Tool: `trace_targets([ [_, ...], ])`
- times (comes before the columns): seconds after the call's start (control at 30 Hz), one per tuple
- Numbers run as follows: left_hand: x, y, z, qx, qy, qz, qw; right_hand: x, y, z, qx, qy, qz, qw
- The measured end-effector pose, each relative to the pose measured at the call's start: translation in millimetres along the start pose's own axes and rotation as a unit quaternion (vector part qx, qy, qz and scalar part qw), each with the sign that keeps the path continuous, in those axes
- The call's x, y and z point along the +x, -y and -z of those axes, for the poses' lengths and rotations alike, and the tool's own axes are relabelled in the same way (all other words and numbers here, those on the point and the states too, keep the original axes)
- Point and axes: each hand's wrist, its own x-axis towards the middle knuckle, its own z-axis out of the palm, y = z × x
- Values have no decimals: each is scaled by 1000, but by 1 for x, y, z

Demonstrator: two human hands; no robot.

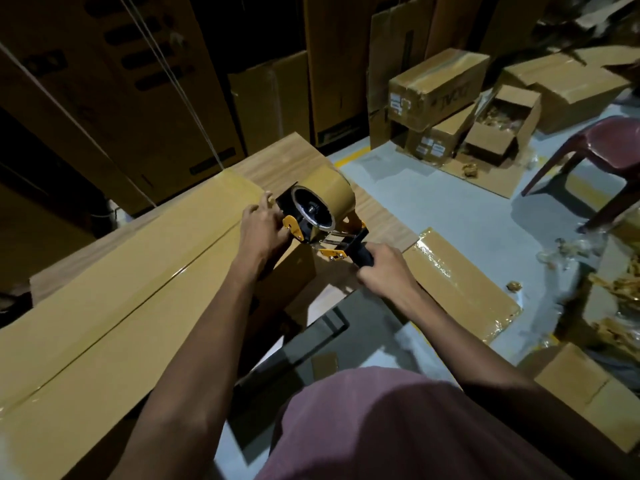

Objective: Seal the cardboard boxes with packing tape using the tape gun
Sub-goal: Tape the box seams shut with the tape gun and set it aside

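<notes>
Your right hand (382,268) has its fingers curled tight round the black handle of the black-and-yellow tape gun (323,221), which carries a fat roll of tan packing tape (329,192). Your left hand (261,225) lies with fingers nearly straight against the gun's front end, at the far end of the long flat cardboard box (114,275) on the wood-grain surface (284,157). White labels on the stacked brown cartons (433,95) are too blurred to read.
</notes>
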Motion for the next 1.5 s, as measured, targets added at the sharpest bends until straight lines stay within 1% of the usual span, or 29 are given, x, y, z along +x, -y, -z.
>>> trace_targets([
  [0.1, -1, -4, 6, 10, 17, 10, 1000, -3, 4, -7, 3, -34, -17, 999],
  [0.23, -1, -4, 7, 33, 12, -3, 999, -12, 5, -8, -9, -52, -40, 998],
  [0.33, -5, -3, 3, 46, -11, -34, 998, -28, -6, -8, -29, -76, -67, 994],
  [0.43, -4, -1, 4, 34, -12, -48, 998, -42, -18, -16, -6, -90, -86, 992],
  [0.57, -8, -9, -3, 46, 10, -26, 999, -38, -20, -22, 5, -77, -86, 993],
  [0.7, -13, -14, -4, 8, 18, -51, 998, -34, -31, -16, 38, -61, -85, 994],
  [0.8, -17, -14, 2, -11, 44, -49, 998, -35, -36, -11, 102, -35, -88, 990],
  [0.97, -17, -16, 5, 32, 82, -56, 995, -33, -44, -3, 196, 6, -101, 975],
  [1.03, -11, -19, 2, 23, 110, -42, 993, -31, -46, -1, 202, 13, -94, 975],
  [1.1, 0, -30, 7, 13, 174, -9, 985, -30, -48, 0, 212, 23, -92, 973],
  [1.2, 19, -52, 11, 59, 290, 22, 955, -30, -52, 0, 258, 37, -97, 960],
  [1.3, 31, -60, 15, 92, 360, 41, 927, -30, -57, 1, 296, 49, -109, 948],
  [1.43, 27, -81, 35, 156, 402, 52, 901, -29, -58, 0, 301, 81, -113, 943],
  [1.5, 31, -91, 40, 121, 424, 78, 894, -27, -58, 1, 300, 85, -114, 943],
])
